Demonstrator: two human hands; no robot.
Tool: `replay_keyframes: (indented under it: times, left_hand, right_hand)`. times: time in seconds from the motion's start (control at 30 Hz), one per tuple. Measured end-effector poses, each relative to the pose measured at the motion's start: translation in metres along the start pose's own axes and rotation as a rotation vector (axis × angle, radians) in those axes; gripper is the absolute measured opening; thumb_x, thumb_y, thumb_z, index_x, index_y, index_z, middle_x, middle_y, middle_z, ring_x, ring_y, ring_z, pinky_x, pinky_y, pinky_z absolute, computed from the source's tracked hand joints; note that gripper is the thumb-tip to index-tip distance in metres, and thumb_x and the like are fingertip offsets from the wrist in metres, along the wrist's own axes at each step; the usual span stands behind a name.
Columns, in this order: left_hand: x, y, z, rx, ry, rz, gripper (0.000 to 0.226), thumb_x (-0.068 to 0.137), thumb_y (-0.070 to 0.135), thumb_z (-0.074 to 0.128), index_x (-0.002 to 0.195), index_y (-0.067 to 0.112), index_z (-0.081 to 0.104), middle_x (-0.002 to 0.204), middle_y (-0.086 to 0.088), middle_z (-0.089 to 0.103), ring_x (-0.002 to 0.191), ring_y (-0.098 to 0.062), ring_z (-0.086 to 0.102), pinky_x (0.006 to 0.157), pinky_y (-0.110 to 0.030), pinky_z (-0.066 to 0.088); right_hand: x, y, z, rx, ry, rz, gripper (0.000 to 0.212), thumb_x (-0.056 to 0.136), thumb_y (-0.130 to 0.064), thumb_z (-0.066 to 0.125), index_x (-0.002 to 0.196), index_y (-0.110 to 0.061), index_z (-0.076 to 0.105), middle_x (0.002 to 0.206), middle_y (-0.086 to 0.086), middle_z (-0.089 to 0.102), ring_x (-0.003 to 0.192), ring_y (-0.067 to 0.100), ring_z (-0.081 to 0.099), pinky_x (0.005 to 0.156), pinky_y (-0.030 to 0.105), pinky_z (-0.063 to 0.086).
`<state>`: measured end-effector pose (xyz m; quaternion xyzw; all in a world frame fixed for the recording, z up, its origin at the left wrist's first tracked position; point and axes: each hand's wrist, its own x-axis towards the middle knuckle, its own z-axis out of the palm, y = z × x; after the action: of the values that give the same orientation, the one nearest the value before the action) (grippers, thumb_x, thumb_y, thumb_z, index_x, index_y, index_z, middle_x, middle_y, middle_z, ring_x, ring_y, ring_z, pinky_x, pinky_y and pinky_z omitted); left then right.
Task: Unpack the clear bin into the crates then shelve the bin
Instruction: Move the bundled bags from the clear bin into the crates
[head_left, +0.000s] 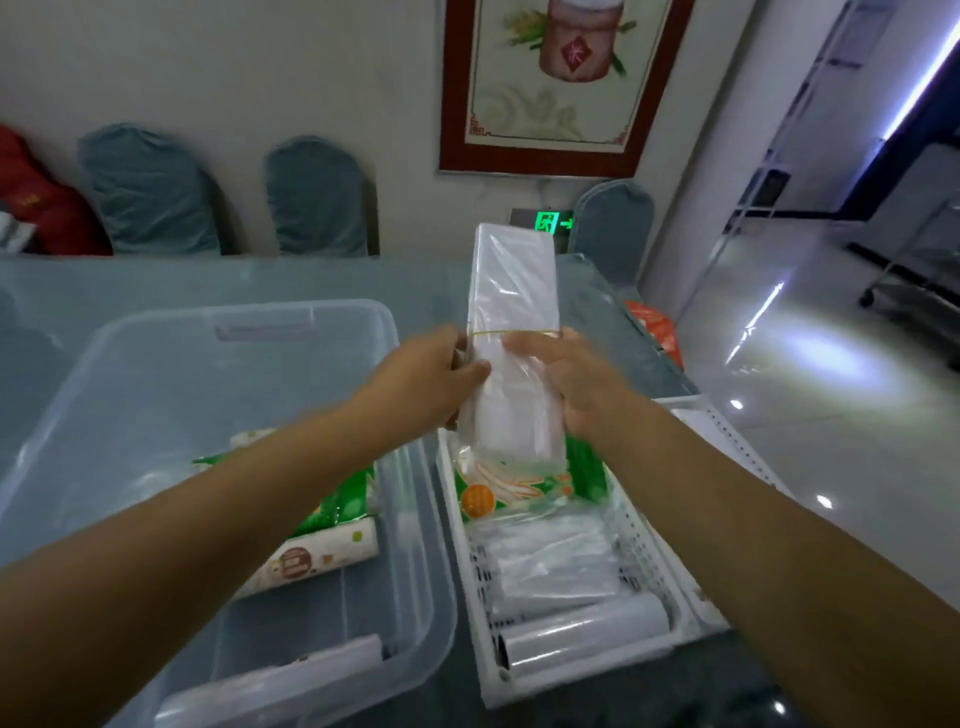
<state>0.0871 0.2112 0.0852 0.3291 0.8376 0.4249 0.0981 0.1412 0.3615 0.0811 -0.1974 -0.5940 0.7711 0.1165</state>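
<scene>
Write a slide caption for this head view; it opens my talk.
Both hands hold a bag bundle above the white crate.

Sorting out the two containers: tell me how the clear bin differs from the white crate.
The clear bin has smooth see-through walls; the white crate is opaque with slotted sides. The clear bin is wider and deeper, the white crate narrower and shallower. The clear bin looks sparsely filled; the white crate is nearly full. Both sit side by side on the table and hold plastic-wrapped packs.

One bin (156, 374) — one crate (644, 551)
</scene>
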Motion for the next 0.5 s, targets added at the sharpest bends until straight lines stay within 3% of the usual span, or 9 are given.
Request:
replay_keyframes:
  times: [0.1, 0.2, 0.27, 0.4, 0.5]
  left_hand:
    - [0.022, 0.023, 0.047, 0.034, -0.094, 0.036, 0.031, 0.087, 0.030, 0.056, 0.114, 0.015, 0.051, 0.072, 0.005, 0.061, 0.066, -0.022, 0.066, 0.070, -0.043, 0.057]
    - [0.044, 0.040, 0.097, 0.151, -0.183, 0.059, 0.036, 0.086, 0.032, 0.058, 0.117, 0.015, 0.050, 0.082, 0.004, 0.061, 0.079, -0.024, 0.062, 0.075, -0.038, 0.053]
    - [0.058, 0.047, 0.131, 0.288, -0.247, 0.061, 0.036, 0.086, 0.035, 0.056, 0.117, 0.019, 0.051, 0.099, -0.002, 0.065, 0.091, -0.026, 0.060, 0.080, -0.035, 0.049]
    - [0.082, 0.055, 0.208, 0.523, -0.408, 0.104, 0.032, 0.087, 0.035, 0.050, 0.116, 0.023, 0.053, 0.115, -0.006, 0.062, 0.100, -0.028, 0.057, 0.077, -0.029, 0.042]
    - [0.092, 0.050, 0.272, 0.622, -0.514, 0.133, 0.034, 0.088, 0.032, 0.049, 0.122, 0.026, 0.050, 0.122, -0.003, 0.058, 0.110, -0.027, 0.055, 0.084, -0.033, 0.045]
  right_hand:
    - [0.004, -0.005, -0.077, -0.034, 0.120, 0.024, 0.032, 0.078, 0.003, 0.064, 0.110, 0.006, 0.061, 0.097, 0.022, 0.065, 0.086, 0.034, 0.063, 0.085, 0.050, 0.053]
    - [0.013, -0.002, -0.157, -0.060, 0.241, 0.030, 0.027, 0.077, 0.003, 0.065, 0.104, 0.001, 0.062, 0.083, 0.012, 0.068, 0.074, 0.027, 0.066, 0.067, 0.038, 0.059]
    - [0.019, 0.004, -0.209, -0.071, 0.288, 0.048, 0.023, 0.076, 0.004, 0.065, 0.098, -0.002, 0.063, 0.076, 0.008, 0.068, 0.063, 0.021, 0.068, 0.055, 0.030, 0.057]
    - [0.033, 0.021, -0.300, -0.100, 0.318, 0.114, 0.029, 0.076, 0.001, 0.067, 0.105, -0.002, 0.062, 0.089, 0.014, 0.070, 0.077, 0.028, 0.070, 0.068, 0.038, 0.057]
    - [0.041, 0.031, -0.356, -0.102, 0.335, 0.134, 0.023, 0.075, 0.000, 0.069, 0.096, -0.008, 0.063, 0.072, 0.001, 0.074, 0.066, 0.019, 0.071, 0.052, 0.027, 0.055]
